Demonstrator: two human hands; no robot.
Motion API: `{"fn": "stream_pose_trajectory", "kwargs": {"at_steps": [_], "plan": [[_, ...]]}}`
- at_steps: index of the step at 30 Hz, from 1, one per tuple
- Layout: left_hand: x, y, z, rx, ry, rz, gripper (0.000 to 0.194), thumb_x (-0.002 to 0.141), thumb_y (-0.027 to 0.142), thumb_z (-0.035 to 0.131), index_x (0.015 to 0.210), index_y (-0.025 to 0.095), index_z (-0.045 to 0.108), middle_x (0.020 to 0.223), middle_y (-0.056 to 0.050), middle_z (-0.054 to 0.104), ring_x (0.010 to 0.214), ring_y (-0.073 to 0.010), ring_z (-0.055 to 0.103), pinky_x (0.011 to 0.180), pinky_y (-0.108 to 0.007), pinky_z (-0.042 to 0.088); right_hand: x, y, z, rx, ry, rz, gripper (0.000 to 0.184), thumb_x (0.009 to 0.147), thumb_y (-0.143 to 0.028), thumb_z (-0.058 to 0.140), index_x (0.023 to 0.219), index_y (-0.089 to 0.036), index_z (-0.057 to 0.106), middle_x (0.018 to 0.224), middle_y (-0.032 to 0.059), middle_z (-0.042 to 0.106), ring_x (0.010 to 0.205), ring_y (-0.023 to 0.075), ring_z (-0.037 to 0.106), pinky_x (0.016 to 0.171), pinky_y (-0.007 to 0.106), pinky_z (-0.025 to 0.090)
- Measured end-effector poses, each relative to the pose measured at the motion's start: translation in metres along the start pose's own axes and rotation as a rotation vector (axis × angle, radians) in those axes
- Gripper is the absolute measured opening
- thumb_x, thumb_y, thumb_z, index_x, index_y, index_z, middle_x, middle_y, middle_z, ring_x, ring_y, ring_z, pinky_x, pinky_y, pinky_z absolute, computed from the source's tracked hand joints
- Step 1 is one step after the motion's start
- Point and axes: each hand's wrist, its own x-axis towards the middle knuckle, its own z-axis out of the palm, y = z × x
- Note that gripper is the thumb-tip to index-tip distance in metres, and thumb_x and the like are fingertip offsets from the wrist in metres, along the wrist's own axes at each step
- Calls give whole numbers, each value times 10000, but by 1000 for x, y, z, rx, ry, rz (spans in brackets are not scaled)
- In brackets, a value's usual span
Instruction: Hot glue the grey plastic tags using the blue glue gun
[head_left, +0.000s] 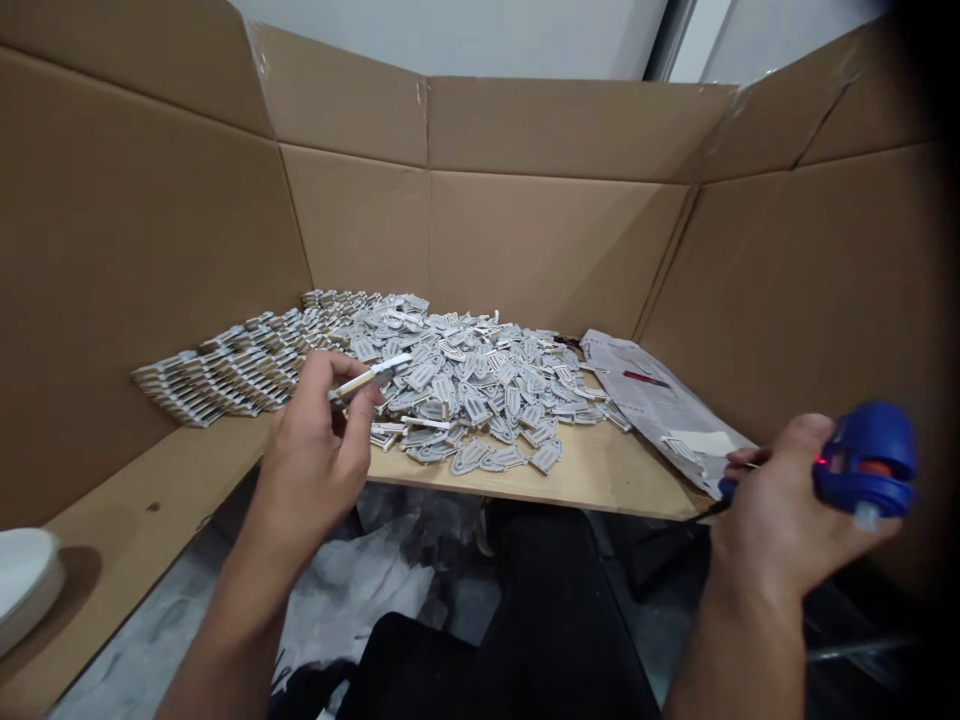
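Since our left hand point(315, 450) pinches a white strip point(369, 376) in its fingers over the heaped grey tags point(465, 375) on the counter point(600, 470), and our right hand point(780, 510) clenches a blue tool point(866, 460), a slip could scatter them.

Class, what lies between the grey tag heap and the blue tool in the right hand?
Head view: a printed paper sheet lies between the grey tag heap and the blue tool.
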Motion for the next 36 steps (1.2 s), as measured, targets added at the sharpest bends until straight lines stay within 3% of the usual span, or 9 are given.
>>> {"fn": "stream_pose_trajectory", "kwargs": {"at_steps": [2, 3, 9, 13, 21, 30, 36], "plan": [[-2, 4, 2, -41, -3, 10, 159, 1023, 403, 587, 1071, 252, 569, 1012, -15, 668, 894, -164, 660, 749, -290, 457, -11, -13, 5, 28, 53, 31, 320, 842, -443, 818, 834, -274, 547, 728, -2, 599, 587, 156, 549, 514, 332, 419], [-3, 6, 3, -65, -9, 11, 160, 1023, 403, 591, 1071, 252, 570, 1009, -13, 666, 895, -161, 660, 749, -287, 465, -20, -19, 8, 29, 12, 36, 322, 816, -435, 841, 812, -252, 576, 739, 5, 623, 578, 145, 545, 511, 317, 416], [-14, 26, 15, -284, -124, -36, 176, 1015, 411, 618, 1079, 252, 576, 902, 1, 666, 844, -150, 663, 742, -267, 510, -87, -49, 29, 3, -585, -72, 340, 896, -496, 765, 877, -185, 629, 867, 23, 683, 652, 116, 589, 583, 249, 474], [-21, 36, 22, -333, -147, -65, 192, 1000, 411, 644, 1074, 248, 576, 892, -2, 684, 803, -146, 665, 710, -259, 518, -118, -55, 39, 88, -783, -82, 282, 944, -461, 723, 914, -196, 631, 876, 24, 690, 728, 135, 645, 633, 247, 517], [-27, 43, 32, -296, -187, -40, 150, 995, 373, 648, 1026, 236, 596, 859, 9, 660, 732, -128, 638, 622, -237, 467, -131, -53, 46, 176, -919, -25, 286, 920, -456, 749, 934, -190, 647, 893, 43, 721, 726, 146, 670, 630, 259, 558], [-32, 45, 37, -269, -198, -13, 118, 985, 340, 653, 984, 236, 596, 834, 21, 616, 711, -113, 605, 601, -230, 441, -136, -49, 46, 159, -863, 19, 278, 909, -416, 752, 856, -191, 598, 814, 15, 679, 671, 127, 635, 610, 243, 540], [-29, 46, 34, -393, -154, -158, 214, 937, 395, 732, 922, 215, 617, 718, 37, 595, 626, -93, 553, 571, -205, 444, -123, -52, 45, 189, -859, 69, 361, 891, -451, 759, 797, -208, 510, 813, -2, 614, 697, 112, 580, 648, 242, 532]]}}
